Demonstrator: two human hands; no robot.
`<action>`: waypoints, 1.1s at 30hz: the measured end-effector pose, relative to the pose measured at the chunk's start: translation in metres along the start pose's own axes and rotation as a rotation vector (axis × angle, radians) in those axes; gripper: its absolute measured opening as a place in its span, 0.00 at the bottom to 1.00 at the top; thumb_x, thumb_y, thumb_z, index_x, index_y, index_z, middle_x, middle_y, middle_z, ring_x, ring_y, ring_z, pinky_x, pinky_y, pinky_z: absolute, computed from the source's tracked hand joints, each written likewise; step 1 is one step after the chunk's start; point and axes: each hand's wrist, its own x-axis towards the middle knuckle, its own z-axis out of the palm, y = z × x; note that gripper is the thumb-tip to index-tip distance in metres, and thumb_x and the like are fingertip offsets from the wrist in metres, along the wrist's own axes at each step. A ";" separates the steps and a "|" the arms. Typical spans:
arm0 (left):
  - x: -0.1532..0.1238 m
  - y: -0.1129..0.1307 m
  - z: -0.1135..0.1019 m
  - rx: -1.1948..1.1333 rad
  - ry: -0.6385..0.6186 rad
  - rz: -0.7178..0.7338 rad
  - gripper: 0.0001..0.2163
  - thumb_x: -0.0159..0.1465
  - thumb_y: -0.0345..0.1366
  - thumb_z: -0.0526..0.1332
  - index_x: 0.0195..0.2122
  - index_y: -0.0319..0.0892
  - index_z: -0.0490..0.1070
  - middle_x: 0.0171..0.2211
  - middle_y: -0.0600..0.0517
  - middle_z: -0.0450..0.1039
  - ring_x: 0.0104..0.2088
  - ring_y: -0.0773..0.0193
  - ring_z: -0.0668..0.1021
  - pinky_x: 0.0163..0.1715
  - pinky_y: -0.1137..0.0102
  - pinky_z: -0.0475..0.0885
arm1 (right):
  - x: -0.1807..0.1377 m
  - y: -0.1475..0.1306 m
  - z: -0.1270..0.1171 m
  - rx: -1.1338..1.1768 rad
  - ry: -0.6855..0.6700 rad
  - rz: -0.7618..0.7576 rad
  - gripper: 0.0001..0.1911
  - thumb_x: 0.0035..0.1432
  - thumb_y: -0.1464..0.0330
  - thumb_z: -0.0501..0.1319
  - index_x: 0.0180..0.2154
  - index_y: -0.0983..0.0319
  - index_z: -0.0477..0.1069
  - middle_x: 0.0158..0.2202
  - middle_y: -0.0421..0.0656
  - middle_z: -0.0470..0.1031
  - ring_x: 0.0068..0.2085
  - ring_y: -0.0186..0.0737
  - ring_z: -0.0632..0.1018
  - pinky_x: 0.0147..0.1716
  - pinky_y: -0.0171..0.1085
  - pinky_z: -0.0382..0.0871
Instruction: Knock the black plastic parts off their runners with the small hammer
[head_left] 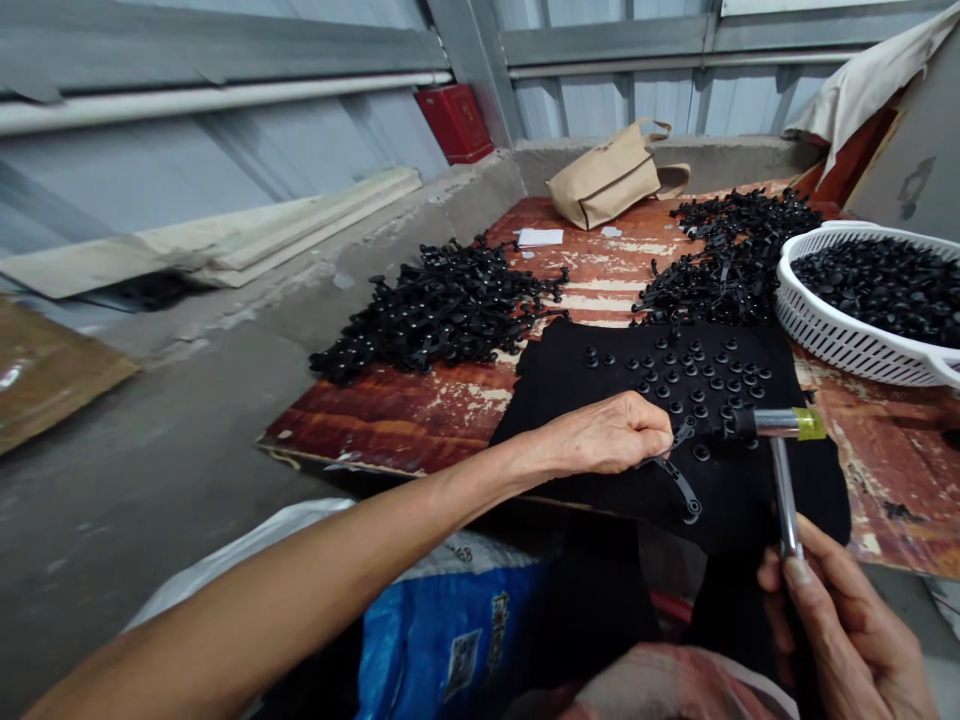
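Well, counter (397, 425): is lying under the black cloth (739, 490).
White basket (832, 338): is standing right of the cloth, holding dark pieces (885, 285).
Hammer (784, 490): is hovering, head over the cloth's right side.
Right hand (851, 610): is gripping the hammer's handle beside the cloth's near right corner.
Left hand (615, 435): is curling over the cloth's middle, pinching black strips (681, 488).
Round pieces (700, 410): are dotting the cloth.

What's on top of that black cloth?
On the black cloth are many small round black pieces. The left hand and hammer hide whatever lies directly behind them.
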 end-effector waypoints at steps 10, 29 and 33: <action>-0.002 0.000 -0.002 -0.044 0.016 0.011 0.13 0.60 0.42 0.52 0.25 0.38 0.64 0.17 0.59 0.51 0.19 0.74 0.54 0.19 0.75 0.49 | 0.009 0.011 -0.012 0.013 -0.050 0.021 0.26 0.50 0.55 0.68 0.49 0.58 0.72 0.28 0.40 0.75 0.20 0.33 0.70 0.17 0.30 0.69; -0.001 0.004 0.000 -0.002 0.025 -0.018 0.13 0.61 0.41 0.51 0.23 0.39 0.62 0.17 0.59 0.51 0.19 0.74 0.55 0.19 0.75 0.49 | 0.009 0.021 -0.015 0.026 -0.078 0.052 0.25 0.54 0.56 0.66 0.53 0.56 0.70 0.31 0.40 0.76 0.24 0.34 0.73 0.22 0.30 0.71; 0.000 0.003 0.000 -0.024 0.023 -0.046 0.13 0.60 0.41 0.52 0.22 0.40 0.61 0.16 0.60 0.49 0.18 0.74 0.54 0.18 0.74 0.48 | 0.013 0.023 -0.023 -0.086 -0.127 -0.010 0.27 0.56 0.57 0.64 0.57 0.53 0.68 0.40 0.43 0.78 0.36 0.39 0.79 0.33 0.32 0.74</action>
